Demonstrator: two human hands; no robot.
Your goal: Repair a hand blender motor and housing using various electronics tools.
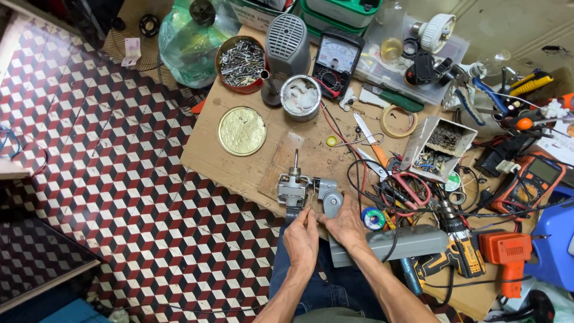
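Nearby, red tin of screws

Head view, steeply downward (fairly high) over workbench

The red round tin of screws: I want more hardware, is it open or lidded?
Open. The red tin shows loose metal screws from above; a gold round lid lies flat beside it.

A small grey metal motor assembly with an upright shaft sits just ahead of the left hand, fingertips touching its lower edge. Beside it, a grey bracket piece lies under the right hand's fingers.
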